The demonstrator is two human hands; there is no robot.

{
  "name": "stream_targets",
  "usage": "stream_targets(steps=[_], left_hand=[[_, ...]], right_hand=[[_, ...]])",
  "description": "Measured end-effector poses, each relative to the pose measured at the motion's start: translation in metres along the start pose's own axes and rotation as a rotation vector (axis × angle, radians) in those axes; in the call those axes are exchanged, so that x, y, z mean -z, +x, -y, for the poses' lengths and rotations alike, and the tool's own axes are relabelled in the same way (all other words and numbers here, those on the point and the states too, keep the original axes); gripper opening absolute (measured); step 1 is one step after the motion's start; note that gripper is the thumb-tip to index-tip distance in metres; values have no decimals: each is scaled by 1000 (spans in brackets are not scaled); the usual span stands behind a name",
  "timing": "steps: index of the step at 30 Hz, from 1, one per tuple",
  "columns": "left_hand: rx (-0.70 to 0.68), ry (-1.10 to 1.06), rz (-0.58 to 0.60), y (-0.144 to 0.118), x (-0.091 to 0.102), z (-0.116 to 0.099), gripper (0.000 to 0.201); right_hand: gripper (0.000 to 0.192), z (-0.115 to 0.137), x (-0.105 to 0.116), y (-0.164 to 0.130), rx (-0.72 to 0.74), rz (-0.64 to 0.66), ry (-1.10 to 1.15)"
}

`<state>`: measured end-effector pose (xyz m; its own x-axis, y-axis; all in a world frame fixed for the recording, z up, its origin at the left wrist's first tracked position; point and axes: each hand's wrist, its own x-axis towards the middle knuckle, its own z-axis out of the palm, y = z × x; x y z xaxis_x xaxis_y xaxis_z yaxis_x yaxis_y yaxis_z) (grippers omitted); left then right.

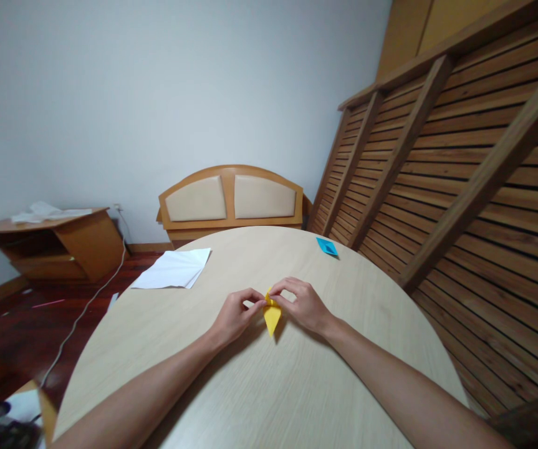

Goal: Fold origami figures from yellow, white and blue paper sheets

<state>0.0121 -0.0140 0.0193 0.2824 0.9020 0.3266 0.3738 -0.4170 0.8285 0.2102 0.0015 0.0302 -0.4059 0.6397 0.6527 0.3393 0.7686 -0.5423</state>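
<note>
Both hands meet at the middle of the round wooden table (259,386). Left hand (232,317) and right hand (302,305) pinch the top of a small yellow folded paper (272,317), fingers narrow and closed on its upper corner from either side. The paper's pointed tip faces near, resting on or just above the tabletop; can't tell if it is lifted.

Handling, judged: paper is very light, thin, soft enough to crease, holds folds, tears if pulled hard. Layered folds make it a bit stiffer at the top. Best hold is fingertip pinch at the edges or corners, as shown; the flat part slides easily on the smooth wood.

A white paper sheet (175,269) lies far left on the table, partly over the edge. A small blue folded paper (327,247) sits far right, near the rim. Both are well apart from the hands.

Open room: bare tabletop on all sides of the hands, widest toward the near side between the forearms. The table's curved edge drops off left and right. A slatted wooden panel (460,187) leans close on the right; a headboard (231,199) stands beyond the far edge.
</note>
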Motion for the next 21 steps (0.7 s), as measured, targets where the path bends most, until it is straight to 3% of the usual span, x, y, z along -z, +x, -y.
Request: stream_targets(steps=[21], left_hand=[[2, -30, 17, 1, 0, 6, 24]], right_hand=[[8, 3, 1, 0, -10, 100, -36]])
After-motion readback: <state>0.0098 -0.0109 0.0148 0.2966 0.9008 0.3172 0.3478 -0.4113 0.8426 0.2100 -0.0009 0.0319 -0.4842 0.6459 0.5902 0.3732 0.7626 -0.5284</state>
